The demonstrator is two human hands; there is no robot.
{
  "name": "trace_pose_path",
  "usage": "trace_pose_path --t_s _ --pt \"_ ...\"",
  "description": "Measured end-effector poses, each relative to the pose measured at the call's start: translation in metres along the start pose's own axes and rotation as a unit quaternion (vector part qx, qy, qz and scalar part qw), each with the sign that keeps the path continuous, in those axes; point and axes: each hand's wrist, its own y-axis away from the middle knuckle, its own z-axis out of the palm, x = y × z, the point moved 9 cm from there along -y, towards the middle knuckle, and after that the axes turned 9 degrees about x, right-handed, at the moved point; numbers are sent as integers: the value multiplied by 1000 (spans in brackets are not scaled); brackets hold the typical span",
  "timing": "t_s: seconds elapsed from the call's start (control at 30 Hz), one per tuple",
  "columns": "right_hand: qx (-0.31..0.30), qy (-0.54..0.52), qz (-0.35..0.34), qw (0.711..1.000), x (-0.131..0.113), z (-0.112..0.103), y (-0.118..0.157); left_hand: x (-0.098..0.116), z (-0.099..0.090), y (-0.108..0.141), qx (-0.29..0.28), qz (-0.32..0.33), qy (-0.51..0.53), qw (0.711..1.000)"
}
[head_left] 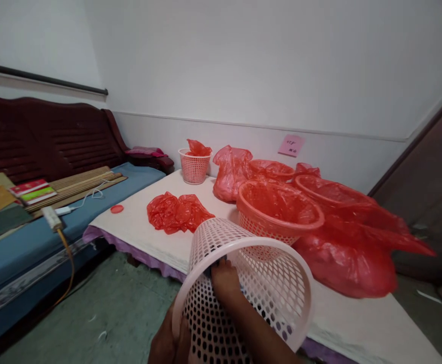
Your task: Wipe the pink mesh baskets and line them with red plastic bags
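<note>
A pale pink perforated plastic wastebasket [236, 246] is tilted in front of me, its open mouth toward me. My left hand [170, 333] grips it by the rim and side at the lower left. Inside the basket, my right hand [224, 278] is closed against the inner wall, with a dark cloth-like piece [208, 271] partly showing at the fingers. Much of that piece is hidden. Just beyond stands another pink wastebasket [261, 227] lined with a red plastic bag [281, 202]. A crumpled red bag [179, 211] lies on the white table [130, 222] to the left.
Farther back is a small pink basket [195, 169] with red plastic inside. More red-bagged baskets [350, 253] crowd the table's right side. A red lid-like disc [117, 208] lies near the left edge. Left of the table is a bench [141, 174] with a power strip [52, 218].
</note>
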Motion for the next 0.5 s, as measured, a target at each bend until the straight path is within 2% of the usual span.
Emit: trace_pose_path --t_s 0.17,0.27,0.37,0.43,0.5 --pt "-14 -72 -48 996 -29 -8 29 1 -5 -8 14 -12 -13 1000" --pt "-7 -88 -80 993 -42 -18 56 2 -4 -13 -15 -12 -24 1000" --pt "-13 -59 -81 995 -31 -26 71 5 -5 -14 -10 -19 -18 1000" --pt "-18 -26 -62 998 -14 -33 72 7 -7 -14 11 -24 -12 1000" --pt "-22 -8 -51 998 -7 -41 75 10 -6 -14 9 -17 -11 1000"
